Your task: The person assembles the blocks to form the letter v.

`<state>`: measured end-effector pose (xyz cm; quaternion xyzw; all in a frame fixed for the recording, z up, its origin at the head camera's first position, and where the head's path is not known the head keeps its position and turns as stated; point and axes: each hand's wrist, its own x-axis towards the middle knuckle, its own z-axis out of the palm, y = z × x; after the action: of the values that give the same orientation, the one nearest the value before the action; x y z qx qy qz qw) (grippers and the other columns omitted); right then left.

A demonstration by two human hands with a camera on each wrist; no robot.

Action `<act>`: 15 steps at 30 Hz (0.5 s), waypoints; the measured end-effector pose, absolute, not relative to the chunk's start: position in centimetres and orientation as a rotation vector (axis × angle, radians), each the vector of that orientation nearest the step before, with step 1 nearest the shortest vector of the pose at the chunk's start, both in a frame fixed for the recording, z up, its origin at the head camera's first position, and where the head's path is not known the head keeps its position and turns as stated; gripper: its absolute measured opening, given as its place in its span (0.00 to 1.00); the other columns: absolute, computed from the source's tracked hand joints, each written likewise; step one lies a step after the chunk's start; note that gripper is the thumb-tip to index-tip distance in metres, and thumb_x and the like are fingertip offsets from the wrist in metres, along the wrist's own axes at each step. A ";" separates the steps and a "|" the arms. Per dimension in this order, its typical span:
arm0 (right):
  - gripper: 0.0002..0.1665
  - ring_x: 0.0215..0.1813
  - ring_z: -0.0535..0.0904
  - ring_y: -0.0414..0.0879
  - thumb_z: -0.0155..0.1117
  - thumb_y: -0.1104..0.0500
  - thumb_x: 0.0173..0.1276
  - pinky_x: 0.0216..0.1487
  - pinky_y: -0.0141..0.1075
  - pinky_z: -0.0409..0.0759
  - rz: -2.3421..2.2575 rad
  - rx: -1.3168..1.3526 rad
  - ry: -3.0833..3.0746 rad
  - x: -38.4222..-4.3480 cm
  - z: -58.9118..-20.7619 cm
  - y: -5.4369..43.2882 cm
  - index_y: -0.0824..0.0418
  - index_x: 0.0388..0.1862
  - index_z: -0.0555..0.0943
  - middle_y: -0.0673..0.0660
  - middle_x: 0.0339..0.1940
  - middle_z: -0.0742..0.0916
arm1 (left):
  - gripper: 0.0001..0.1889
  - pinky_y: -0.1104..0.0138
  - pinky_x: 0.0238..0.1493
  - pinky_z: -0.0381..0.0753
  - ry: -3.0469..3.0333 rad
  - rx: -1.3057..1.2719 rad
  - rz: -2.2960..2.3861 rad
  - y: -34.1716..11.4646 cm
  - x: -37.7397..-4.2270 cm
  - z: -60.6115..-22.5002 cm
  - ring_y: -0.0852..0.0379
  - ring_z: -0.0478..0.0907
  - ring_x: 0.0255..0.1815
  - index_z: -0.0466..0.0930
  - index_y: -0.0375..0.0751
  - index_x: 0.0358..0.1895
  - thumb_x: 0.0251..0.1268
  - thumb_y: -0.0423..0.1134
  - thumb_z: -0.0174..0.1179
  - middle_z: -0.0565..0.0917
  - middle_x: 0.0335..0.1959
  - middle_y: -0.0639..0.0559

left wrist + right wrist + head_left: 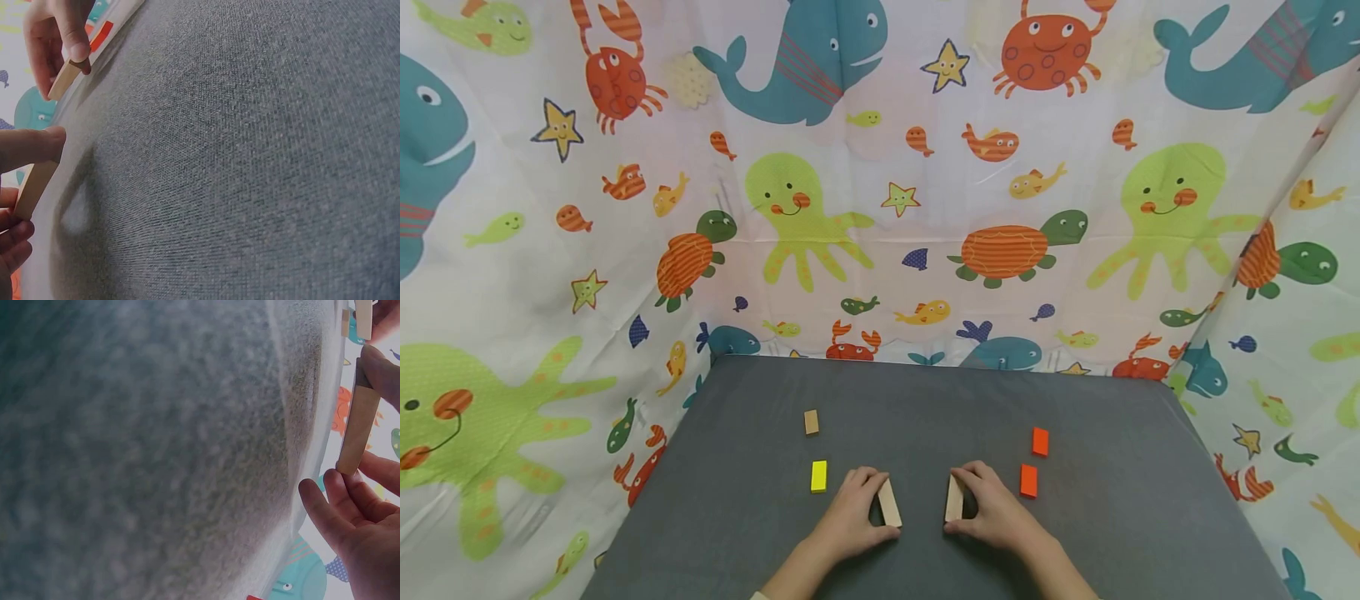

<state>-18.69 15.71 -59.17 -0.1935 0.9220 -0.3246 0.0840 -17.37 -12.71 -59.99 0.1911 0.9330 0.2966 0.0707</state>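
Two pale wooden blocks are held apart over the middle of the grey table. My left hand (852,515) pinches one wooden block (889,503) by its two ends, between thumb and fingers. The same block (37,187) appears raised off the cloth in the left wrist view, with a shadow beneath it. Facing it, my right hand (992,510) grips the other wooden block (954,498) end to end. In the right wrist view this block (359,428) spans from thumb to fingertips, with some fingers spread free of it.
Left of the hands lie a yellow block (818,477) and, farther back, a tan block (811,422). Two red-orange blocks, one nearer (1028,481) and one farther (1040,442), lie to the right. A sea-animal curtain (895,275) surrounds the grey table (925,408).
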 end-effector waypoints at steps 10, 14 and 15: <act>0.53 0.58 0.73 0.49 0.84 0.42 0.48 0.60 0.52 0.77 -0.969 -0.549 2.743 -18.9 -58.9 15.2 0.63 0.69 0.74 0.55 0.59 0.76 | 0.44 0.52 0.61 0.75 2.805 0.563 0.874 -12.3 -17.8 -60.2 0.52 0.70 0.61 0.73 0.42 0.70 0.50 0.58 0.77 0.74 0.60 0.52; 0.53 0.58 0.73 0.49 0.84 0.43 0.49 0.58 0.52 0.77 -0.980 -0.568 2.747 -19.0 -59.0 14.9 0.64 0.69 0.74 0.56 0.59 0.76 | 0.44 0.53 0.61 0.76 2.811 0.589 0.853 -11.8 -17.9 -60.2 0.53 0.70 0.61 0.73 0.42 0.70 0.50 0.59 0.76 0.74 0.60 0.52; 0.53 0.58 0.73 0.49 0.84 0.43 0.49 0.58 0.52 0.77 -0.981 -0.572 2.753 -18.9 -59.0 14.8 0.64 0.69 0.74 0.56 0.59 0.77 | 0.44 0.53 0.61 0.76 2.810 0.596 0.857 -11.7 -17.9 -60.2 0.53 0.70 0.61 0.73 0.42 0.70 0.50 0.59 0.76 0.74 0.60 0.52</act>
<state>-18.93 14.82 -58.97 -0.1914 0.9214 -0.3281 0.0816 -17.87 -11.68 -60.19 0.1984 0.9349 0.2852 0.0719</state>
